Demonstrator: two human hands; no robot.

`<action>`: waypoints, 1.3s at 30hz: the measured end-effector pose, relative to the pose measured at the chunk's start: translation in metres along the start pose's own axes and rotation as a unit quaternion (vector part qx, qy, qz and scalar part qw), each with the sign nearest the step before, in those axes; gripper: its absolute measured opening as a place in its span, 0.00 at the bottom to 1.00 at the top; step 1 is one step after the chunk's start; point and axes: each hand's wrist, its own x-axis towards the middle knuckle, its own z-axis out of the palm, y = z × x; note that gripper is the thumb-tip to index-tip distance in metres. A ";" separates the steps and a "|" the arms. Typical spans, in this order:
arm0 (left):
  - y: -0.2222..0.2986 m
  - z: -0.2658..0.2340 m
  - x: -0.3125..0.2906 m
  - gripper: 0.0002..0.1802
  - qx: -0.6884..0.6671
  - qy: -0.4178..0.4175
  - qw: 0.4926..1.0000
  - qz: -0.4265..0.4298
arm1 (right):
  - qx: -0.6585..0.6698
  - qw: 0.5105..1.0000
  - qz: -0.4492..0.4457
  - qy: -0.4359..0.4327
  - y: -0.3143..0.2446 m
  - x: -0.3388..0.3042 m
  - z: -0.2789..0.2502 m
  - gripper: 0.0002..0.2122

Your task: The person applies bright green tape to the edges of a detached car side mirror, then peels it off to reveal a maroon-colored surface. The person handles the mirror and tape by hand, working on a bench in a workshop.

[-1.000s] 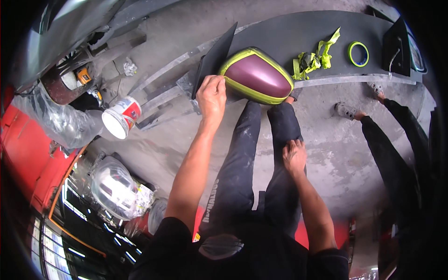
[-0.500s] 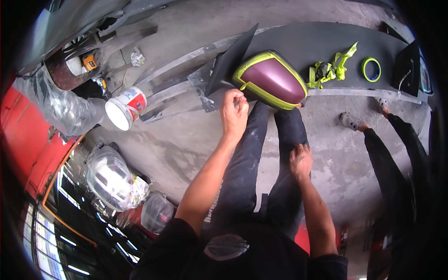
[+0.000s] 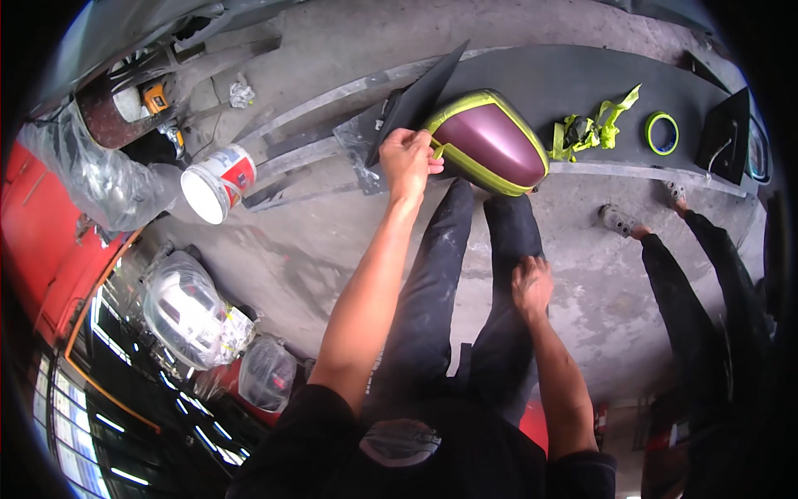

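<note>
A car side-mirror cover point(image 3: 486, 141), glossy purple with yellow-green masking tape point(image 3: 471, 180) around its border, lies on a dark panel in front of me. At its left edge my left hand point(image 3: 406, 165) is closed in a pinch at a loose end of that tape. The fingertips partly cover the spot they grip. My right hand point(image 3: 532, 284) rests on my right thigh, fingers curled in, with nothing visible in it.
Crumpled tape point(image 3: 592, 129) and a tape roll point(image 3: 662, 133) lie on the long dark panel point(image 3: 540, 71). A white-and-red bucket point(image 3: 214, 185) stands left. Plastic-wrapped items point(image 3: 193, 312) sit lower left. Another person's legs point(image 3: 683, 291) are at right.
My left hand has moved up and slightly left, to the loose tape end on the mirror cover. My right hand stays on the thigh.
</note>
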 end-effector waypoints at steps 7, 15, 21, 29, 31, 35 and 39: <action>-0.002 0.000 0.000 0.10 -0.062 0.005 0.997 -0.037 | -0.006 1.000 -0.005 -0.005 0.003 0.002 -0.003 0.08; -0.020 0.003 -0.002 0.07 -0.116 0.038 0.992 -0.002 | 0.007 1.000 0.003 -0.014 0.004 0.003 -0.010 0.09; -0.015 0.003 0.001 0.09 -0.129 0.036 0.990 -0.030 | 0.010 1.000 0.001 -0.009 0.003 0.002 -0.009 0.08; -0.016 0.005 0.003 0.08 -0.130 0.037 0.991 -0.016 | 0.016 1.000 -0.002 -0.008 0.003 0.002 -0.010 0.07; -0.014 0.004 0.003 0.06 -0.108 0.031 0.993 -0.023 | 0.014 1.000 -0.001 -0.008 0.003 0.002 -0.010 0.07; -0.026 0.003 0.006 0.05 -0.087 0.036 0.995 -0.007 | 0.013 1.000 -0.003 -0.009 0.003 0.001 -0.009 0.08; -0.024 0.001 0.001 0.05 -0.130 0.030 0.991 -0.021 | 0.010 1.000 -0.005 -0.003 0.005 0.001 -0.005 0.08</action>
